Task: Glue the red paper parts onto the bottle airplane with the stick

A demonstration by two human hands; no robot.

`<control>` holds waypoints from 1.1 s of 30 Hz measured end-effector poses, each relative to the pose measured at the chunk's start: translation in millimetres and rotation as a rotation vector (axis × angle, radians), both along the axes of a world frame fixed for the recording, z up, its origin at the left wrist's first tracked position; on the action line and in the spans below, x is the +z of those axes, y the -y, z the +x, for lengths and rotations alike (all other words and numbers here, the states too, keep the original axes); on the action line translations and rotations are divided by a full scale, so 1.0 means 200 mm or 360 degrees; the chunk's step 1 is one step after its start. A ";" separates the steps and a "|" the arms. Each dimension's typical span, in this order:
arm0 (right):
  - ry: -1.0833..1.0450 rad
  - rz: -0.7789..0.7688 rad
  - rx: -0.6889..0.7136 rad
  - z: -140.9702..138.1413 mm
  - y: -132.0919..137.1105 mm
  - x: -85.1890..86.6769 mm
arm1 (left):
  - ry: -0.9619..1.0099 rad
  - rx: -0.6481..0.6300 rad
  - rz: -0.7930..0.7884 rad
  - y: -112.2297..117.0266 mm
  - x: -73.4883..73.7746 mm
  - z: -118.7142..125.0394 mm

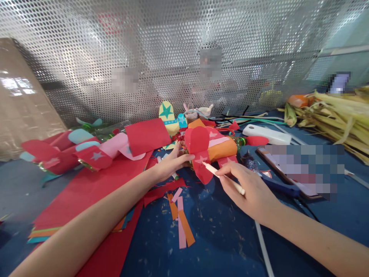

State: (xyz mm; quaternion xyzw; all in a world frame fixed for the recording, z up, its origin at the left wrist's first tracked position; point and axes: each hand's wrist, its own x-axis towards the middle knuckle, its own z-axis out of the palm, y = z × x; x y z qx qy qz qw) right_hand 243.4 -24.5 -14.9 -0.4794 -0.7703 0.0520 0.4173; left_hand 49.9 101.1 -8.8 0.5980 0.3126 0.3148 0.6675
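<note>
My right hand (249, 186) pinches a white marker pen (211, 168) at a slant. Its tip meets a whitish star (200, 158) on a red paper flap. That flap belongs to a bottle craft (223, 149) lying on its side, wrapped in orange, pink and red paper, its green neck pointing right. At the craft's left end, my left hand (173, 159) grips it, the thumb along the red paper and the other fingers partly hidden. Behind stands a yellow paper piece (166, 111) with a teal star.
Red paper sheets (86, 192) lie at left, with paper-covered bottles (95, 156) beyond. Pink and orange strips (181, 223) lie in front. On the right are a phone (291, 173), a white glue-gun-like tool (268, 134) and dried corn husks (337, 119). A perforated metal panel (173, 50) stands behind.
</note>
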 end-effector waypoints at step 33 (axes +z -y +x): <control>0.0014 -0.0005 -0.0019 0.00 0.00 0.00 | 0.0004 0.0020 -0.0009 0.00 0.00 0.00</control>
